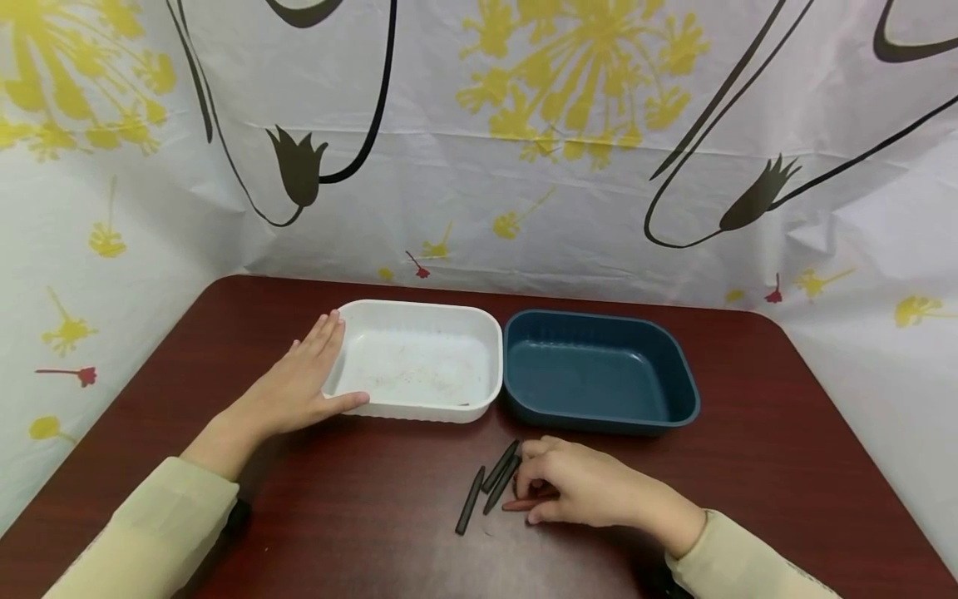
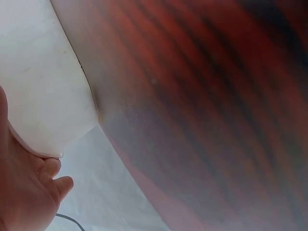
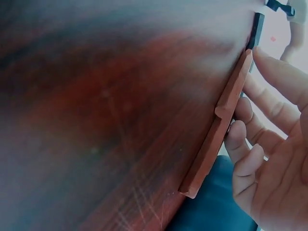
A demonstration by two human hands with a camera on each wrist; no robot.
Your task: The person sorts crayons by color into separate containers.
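My right hand (image 1: pixel 587 487) curls its fingers around a reddish-brown crayon (image 1: pixel 520 505) low at the table. In the right wrist view that crayon (image 3: pixel 233 89) lies along the fingertips, with a second reddish-brown length (image 3: pixel 204 156) in line with it. Part of both is hidden in the head view. Just left of the hand lie several dark crayons (image 1: pixel 470 499). My left hand (image 1: pixel 299 387) rests at the left end of a white tray (image 1: pixel 419 412), its fingers straight along the side and the thumb over the front rim.
A dark blue tray (image 1: pixel 599 374) stands right beside the white one, behind my right hand. Both are on a dark red-brown table (image 1: pixel 359 516). A white cloth (image 1: pixel 449 191) with printed flowers hangs behind and at the sides.
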